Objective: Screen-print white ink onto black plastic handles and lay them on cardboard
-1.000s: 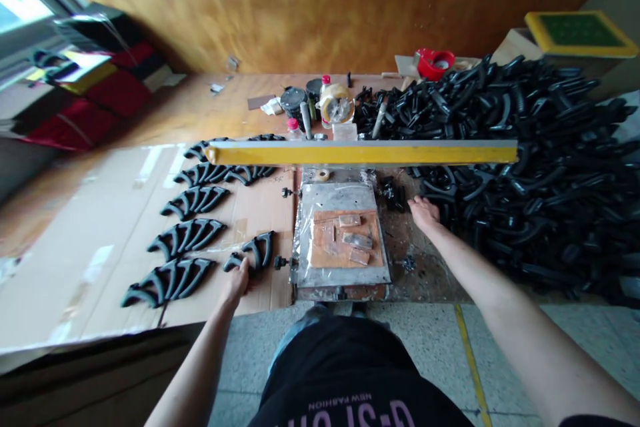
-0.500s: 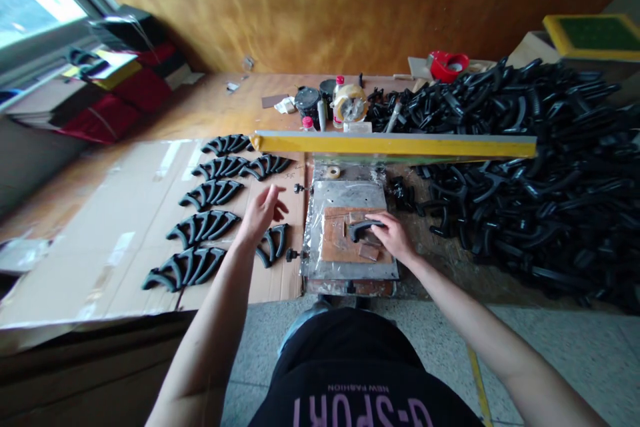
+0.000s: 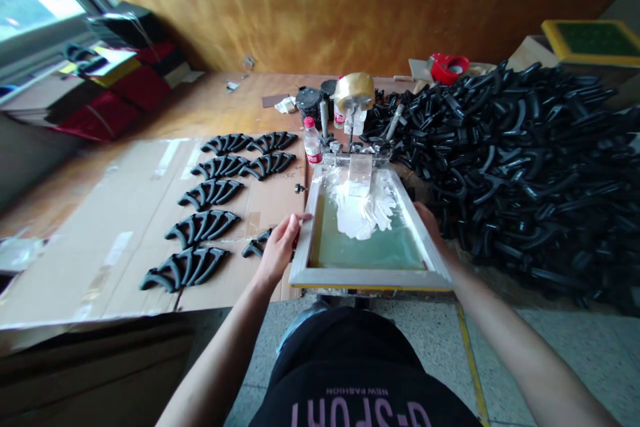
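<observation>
Head view: left hand [image 3: 280, 248] and right hand [image 3: 429, 221] at screen frame [image 3: 370, 278] sides, each grip's closure unclear.

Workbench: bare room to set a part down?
Biggest patch: cardboard left of rows of black parts, bare but for tape strips. Next: benchtop between cardboard, red bundles and wood panel, small scraps aside. Crowded: the right, under the black heap; the screen frame's far end (bottle, tape roll); its sides, at left hand and right hand.
</observation>
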`<action>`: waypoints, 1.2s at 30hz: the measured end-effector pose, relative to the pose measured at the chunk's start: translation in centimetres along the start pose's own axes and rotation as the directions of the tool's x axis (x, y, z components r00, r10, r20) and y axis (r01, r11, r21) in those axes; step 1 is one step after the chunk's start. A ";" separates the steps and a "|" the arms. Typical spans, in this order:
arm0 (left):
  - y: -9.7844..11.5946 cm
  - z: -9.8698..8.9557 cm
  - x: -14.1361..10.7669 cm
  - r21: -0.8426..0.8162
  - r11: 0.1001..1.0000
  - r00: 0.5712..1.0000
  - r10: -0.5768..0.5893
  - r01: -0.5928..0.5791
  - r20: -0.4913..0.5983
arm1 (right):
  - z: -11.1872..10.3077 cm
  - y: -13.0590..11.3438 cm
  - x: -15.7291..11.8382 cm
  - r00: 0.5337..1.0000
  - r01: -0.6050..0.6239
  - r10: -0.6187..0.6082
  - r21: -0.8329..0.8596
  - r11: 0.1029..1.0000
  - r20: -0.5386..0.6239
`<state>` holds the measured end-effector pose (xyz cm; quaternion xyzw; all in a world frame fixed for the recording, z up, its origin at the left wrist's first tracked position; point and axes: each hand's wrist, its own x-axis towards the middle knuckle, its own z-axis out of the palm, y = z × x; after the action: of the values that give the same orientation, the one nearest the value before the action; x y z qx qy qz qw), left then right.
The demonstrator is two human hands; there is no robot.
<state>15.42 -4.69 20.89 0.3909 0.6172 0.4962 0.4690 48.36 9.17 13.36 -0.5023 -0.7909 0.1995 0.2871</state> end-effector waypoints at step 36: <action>-3.7 -0.3 0.3 0.088 0.974 0.974 -0.213 0.207 0.077 | 0.3 -11.0 8.0 0.955 0.276 -0.236 -0.249 0.928 0.177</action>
<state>15.02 -5.23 17.18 0.3628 0.6535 0.4015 0.5292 37.99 11.85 21.78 -0.4134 -0.8881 0.0859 0.1814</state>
